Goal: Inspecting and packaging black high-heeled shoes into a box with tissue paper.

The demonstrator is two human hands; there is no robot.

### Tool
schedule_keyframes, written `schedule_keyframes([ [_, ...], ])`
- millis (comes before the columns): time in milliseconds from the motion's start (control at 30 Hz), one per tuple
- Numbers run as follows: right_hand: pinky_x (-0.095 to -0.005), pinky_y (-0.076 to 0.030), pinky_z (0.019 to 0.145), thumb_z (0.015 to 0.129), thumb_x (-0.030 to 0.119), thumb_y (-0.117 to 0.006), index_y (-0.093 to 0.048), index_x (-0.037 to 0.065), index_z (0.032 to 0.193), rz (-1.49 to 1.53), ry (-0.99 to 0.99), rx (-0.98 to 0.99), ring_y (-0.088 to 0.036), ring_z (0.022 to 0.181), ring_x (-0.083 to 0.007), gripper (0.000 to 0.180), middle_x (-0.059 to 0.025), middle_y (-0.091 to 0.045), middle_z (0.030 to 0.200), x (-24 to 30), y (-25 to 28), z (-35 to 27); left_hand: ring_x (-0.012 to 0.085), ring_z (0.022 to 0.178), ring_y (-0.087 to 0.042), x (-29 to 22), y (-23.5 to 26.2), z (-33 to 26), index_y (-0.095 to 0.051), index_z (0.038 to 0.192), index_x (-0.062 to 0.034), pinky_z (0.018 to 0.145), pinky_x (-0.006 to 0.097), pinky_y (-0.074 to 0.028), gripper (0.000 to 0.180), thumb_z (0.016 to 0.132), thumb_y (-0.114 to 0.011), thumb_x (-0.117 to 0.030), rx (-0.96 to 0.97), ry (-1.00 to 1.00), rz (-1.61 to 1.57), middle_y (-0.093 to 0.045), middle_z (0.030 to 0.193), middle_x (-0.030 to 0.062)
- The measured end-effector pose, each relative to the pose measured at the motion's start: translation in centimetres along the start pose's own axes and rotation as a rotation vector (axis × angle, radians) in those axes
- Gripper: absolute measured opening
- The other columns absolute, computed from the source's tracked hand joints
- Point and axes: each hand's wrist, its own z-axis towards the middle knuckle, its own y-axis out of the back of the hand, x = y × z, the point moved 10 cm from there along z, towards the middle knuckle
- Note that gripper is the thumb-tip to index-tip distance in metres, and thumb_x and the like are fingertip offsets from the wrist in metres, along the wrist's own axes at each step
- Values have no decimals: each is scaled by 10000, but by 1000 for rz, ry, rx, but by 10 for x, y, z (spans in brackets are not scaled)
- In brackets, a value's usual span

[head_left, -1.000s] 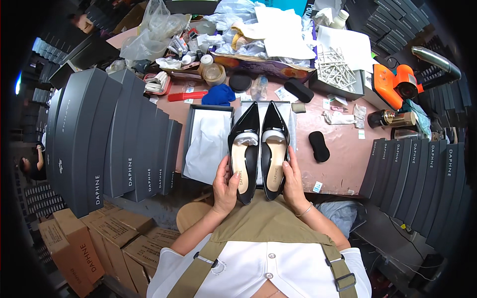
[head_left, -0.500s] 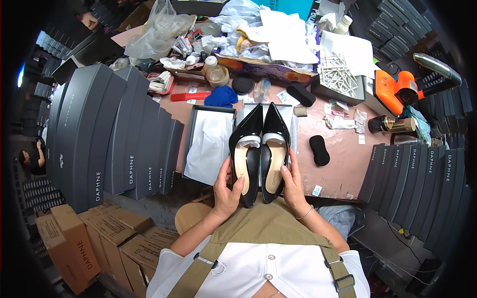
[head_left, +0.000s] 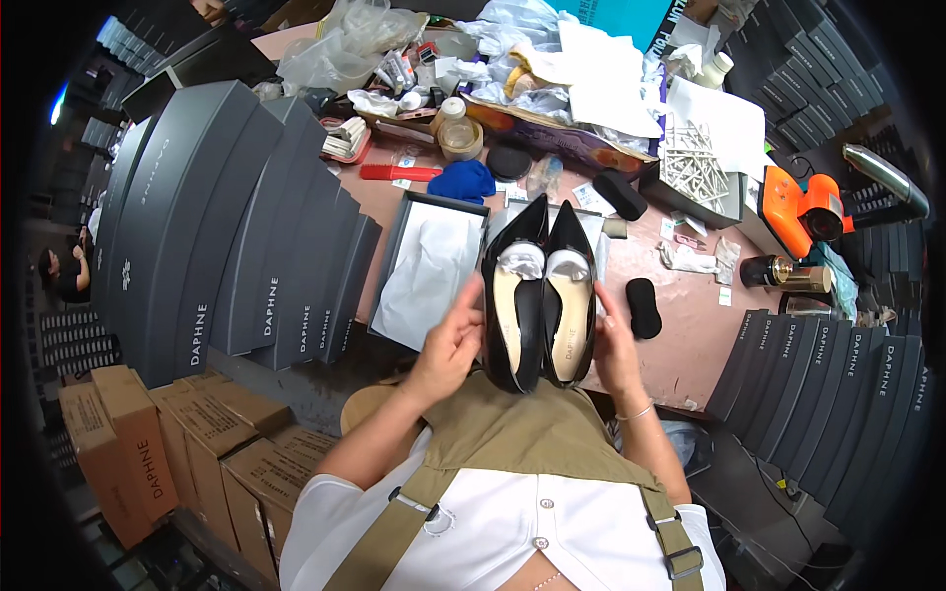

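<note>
A pair of black glossy pointed-toe shoes stands side by side in front of me at the table's near edge, toes pointing away. The left shoe (head_left: 512, 340) and the right shoe (head_left: 571, 335) have beige insoles and white padding stuffed in their toes. My left hand (head_left: 445, 357) is beside the left shoe's outer side, fingers stretched forward and apart, holding nothing. Along the right shoe's outer side lies my right hand (head_left: 617, 355), its fingers extended; whether they touch the shoe I cannot tell. Behind the shoes is an open grey shoebox (head_left: 396, 231) lined with white tissue paper (head_left: 431, 276).
Stacked grey shoeboxes (head_left: 187, 236) rise at left, with more shoeboxes (head_left: 803, 364) at right. A black oval object (head_left: 643, 307) lies right of the shoes. Farther back are a blue cloth (head_left: 461, 181), a red comb (head_left: 399, 172), a box of white sticks (head_left: 698, 163) and an orange device (head_left: 803, 207).
The hands gripped both shoes before; now my left hand has come away to the left and my right hand's fingers have straightened. The view has shifted slightly.
</note>
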Motion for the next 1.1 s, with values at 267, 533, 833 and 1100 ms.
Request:
schedule_keyframes([
  [267,-285,-461,746,722,67,-739,-562,44,1201,-770,194,187,-540,821,-122,511,-60,-548,903,76,-27,6,162,891,-591,-82,4,31,-620,1192,-63,794,266,-476,516,690,-714,13,244,-103,737,-592,938,74],
  [533,-189,-420,711,891,230,-671,-555,29,1082,13,142,323,-512,819,-35,301,32,-582,939,49,-46,17,81,897,-550,-47,3,44,-520,1090,-46,815,231,-454,342,839,-728,-150,269,89,-187,-568,980,-10],
  [833,-218,-487,788,913,245,-641,-563,3,1145,233,50,207,-586,877,-70,344,-15,-625,1005,31,-37,5,107,1021,-551,-15,-12,40,-476,1265,-13,914,260,-445,490,862,-704,-171,217,138,-388,-580,1109,38],
  [1100,-249,-509,811,977,270,-527,-555,-17,1174,341,-18,149,-619,924,-107,349,-57,-644,1053,15,-24,5,141,1053,-570,-11,-32,42,-457,1279,-3,927,290,-472,481,896,-666,-203,195,245,-473,-582,1157,74],
])
